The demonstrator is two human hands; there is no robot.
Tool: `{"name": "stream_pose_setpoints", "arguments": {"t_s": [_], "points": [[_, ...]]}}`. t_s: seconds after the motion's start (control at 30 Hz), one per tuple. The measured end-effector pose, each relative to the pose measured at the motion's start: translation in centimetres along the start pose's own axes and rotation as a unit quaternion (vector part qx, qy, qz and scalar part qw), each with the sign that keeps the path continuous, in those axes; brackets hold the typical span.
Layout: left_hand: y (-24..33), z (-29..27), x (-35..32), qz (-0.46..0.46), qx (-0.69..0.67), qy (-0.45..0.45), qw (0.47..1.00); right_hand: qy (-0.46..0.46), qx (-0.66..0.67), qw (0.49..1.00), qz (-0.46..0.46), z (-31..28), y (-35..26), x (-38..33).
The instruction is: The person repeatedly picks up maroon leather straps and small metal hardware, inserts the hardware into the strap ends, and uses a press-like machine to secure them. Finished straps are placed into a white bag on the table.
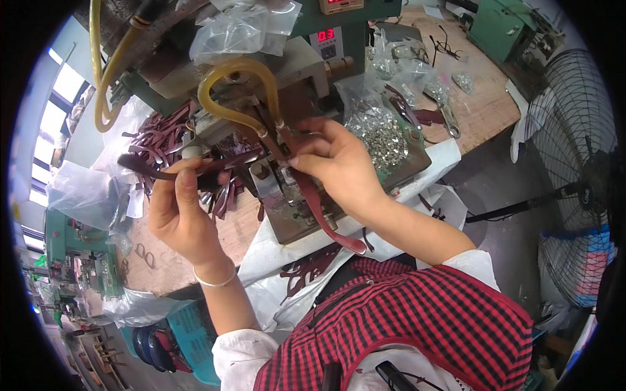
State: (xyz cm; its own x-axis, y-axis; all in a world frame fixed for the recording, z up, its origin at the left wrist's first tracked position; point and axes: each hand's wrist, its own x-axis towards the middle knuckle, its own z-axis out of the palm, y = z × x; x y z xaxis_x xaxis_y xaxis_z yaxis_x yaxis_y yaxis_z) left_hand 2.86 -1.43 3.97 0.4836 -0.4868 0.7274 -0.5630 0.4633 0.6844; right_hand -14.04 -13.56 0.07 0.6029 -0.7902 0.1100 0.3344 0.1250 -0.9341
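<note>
My left hand (179, 208) grips a dark maroon curved frame arm (189, 168) that lies across its fingers, left of the machine head. My right hand (329, 159) pinches the top of another dark red arm piece (323, 212) at the machine's working point (277, 140); the piece hangs down toward my lap. A yellow hose (228, 85) loops above the working point. A pile of maroon arm pieces (160, 137) lies behind my left hand.
A green bench machine (313, 52) with red digit displays stands in front. A clear bag of small metal parts (381, 133) sits to the right. The wooden bench (482, 104) holds loose frames and bags. A standing fan (577, 176) is at the right.
</note>
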Motion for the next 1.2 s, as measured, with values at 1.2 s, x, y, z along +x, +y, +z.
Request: {"name": "stream_pose_setpoints", "arguments": {"t_s": [1.2], "points": [[-4.0,-4.7,-12.1,-0.098,0.302,0.055,0.947,0.266,-0.031,0.953,-0.144,-15.2,5.5,-0.8]]}}
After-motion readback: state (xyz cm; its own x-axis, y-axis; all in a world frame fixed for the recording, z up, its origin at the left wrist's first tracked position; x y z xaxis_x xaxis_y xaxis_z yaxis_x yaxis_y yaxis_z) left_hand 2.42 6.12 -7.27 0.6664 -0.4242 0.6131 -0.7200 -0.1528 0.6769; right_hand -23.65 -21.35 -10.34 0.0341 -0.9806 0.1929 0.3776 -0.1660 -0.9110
